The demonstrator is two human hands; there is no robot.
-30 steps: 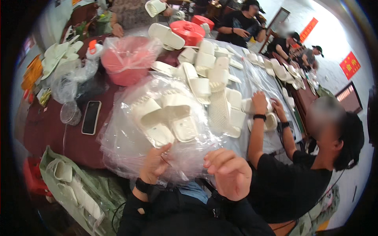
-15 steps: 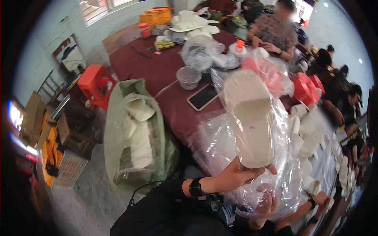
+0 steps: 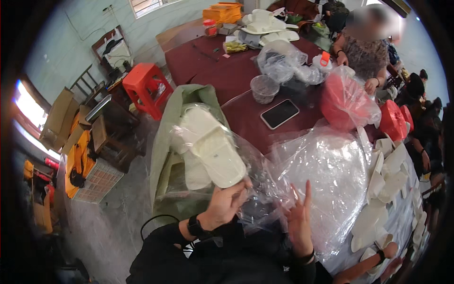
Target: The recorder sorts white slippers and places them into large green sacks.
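Observation:
My left hand (image 3: 227, 201) is closed on the heel end of a cream slide slipper (image 3: 220, 154) wrapped in clear plastic. The slipper is tilted over the mouth of a green woven sack (image 3: 163, 151), where another pale slipper (image 3: 195, 173) shows beneath it. My right hand (image 3: 300, 225) is raised at the table's near edge, fingers apart, beside loose clear film. A pile of clear plastic bags (image 3: 326, 175) spreads over the table just beyond it.
On the maroon table (image 3: 203, 71) lie a phone (image 3: 280, 114), a plastic tub (image 3: 264, 89) and a red bag (image 3: 345, 102). Loose cream slippers (image 3: 371, 225) cover the right side, where another person's hand (image 3: 390, 250) reaches in. A red stool (image 3: 146, 87) stands behind the sack.
The wrapped slipper has moved left with my left hand, from above the table to over the sack. My right hand has come away from the slipper's bag, its fingers now spread.

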